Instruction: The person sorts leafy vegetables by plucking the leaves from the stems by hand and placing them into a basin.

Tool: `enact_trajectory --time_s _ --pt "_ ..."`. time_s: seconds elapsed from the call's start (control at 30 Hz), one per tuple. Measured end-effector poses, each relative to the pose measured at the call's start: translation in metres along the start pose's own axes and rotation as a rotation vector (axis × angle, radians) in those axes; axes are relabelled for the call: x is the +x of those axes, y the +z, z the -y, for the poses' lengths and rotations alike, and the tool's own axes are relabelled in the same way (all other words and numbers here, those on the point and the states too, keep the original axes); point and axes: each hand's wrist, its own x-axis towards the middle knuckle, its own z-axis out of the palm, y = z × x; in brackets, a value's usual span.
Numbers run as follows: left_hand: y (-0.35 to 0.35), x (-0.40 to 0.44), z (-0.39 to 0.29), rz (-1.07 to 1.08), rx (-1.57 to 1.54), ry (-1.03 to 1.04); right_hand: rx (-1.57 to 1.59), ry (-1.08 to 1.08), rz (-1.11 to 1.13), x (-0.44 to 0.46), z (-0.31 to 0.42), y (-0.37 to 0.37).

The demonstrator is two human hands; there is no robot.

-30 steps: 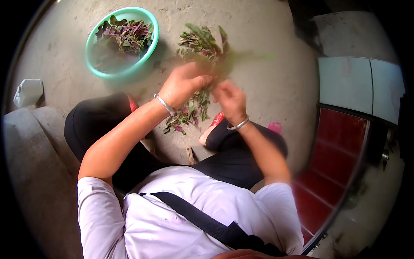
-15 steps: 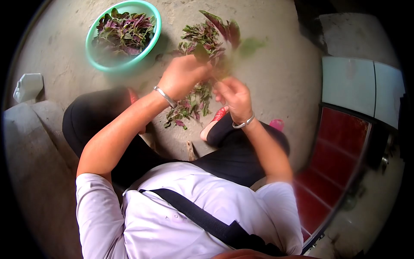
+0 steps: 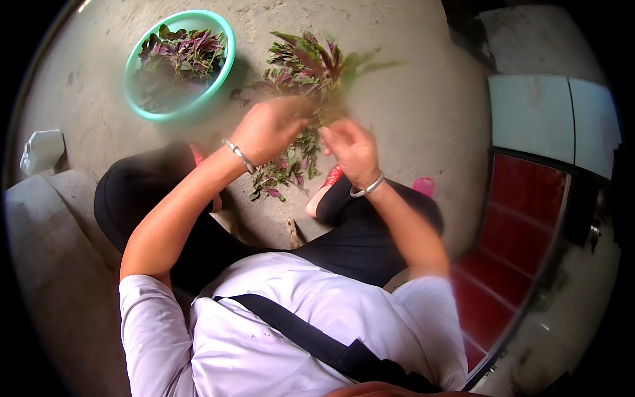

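Note:
Between my two hands is a motion-smeared leafy stem [image 3: 350, 69] with green and purplish leaves, its tops pointing away from me. My right hand [image 3: 354, 151] is closed in a pinch at its lower end. Just to the left, my left hand [image 3: 272, 126] is curled with its fingers bent round by the stem; the fingertips are blurred. Below and beyond the hands, a pile of purple-green leafy greens [image 3: 288, 175] lies on the floor, partly covered by my hands. A mint-green basin [image 3: 231, 56] at the upper left holds more of these leaves.
My bent legs [image 3: 142, 185] in black trousers flank the floor pile. A small piece of wood [image 3: 292, 233] lies between them. At far left stands a whitish plastic container [image 3: 43, 151]; a pink item [image 3: 424, 186] is by my right knee. Red-tiled cabinetry [image 3: 526, 218] lines the right.
The view has tilted slightly, so the basin appears lower. My left hand has shifted a little left and toward me. The stem's leaves have swung to a different angle.

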Motion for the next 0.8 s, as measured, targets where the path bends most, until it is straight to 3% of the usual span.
enact_trajectory --time_s 0.07,0.17,0.27,0.37,0.6,0.8 --pt "0.011 0.003 0.002 -0.022 -0.484 -0.046 -0.059 -0.047 0.009 0.001 -0.003 0.001" --pt "0.01 0.002 -0.004 -0.018 -0.757 -0.207 -0.178 -0.111 0.021 0.002 -0.014 0.002" --pt "0.01 0.002 0.001 0.004 -0.808 -0.312 -0.199 -0.074 0.057 0.0 -0.014 0.004" --pt "0.011 0.002 -0.002 -0.05 -0.748 -0.253 -0.129 0.015 0.073 0.0 0.0 0.009" --pt "0.009 0.0 -0.011 0.001 -0.643 -0.195 0.063 -0.089 -0.118 0.013 0.03 -0.006" --pt "0.016 -0.002 -0.009 0.051 -0.658 -0.183 0.243 -0.066 -0.105 0.015 0.048 -0.009"
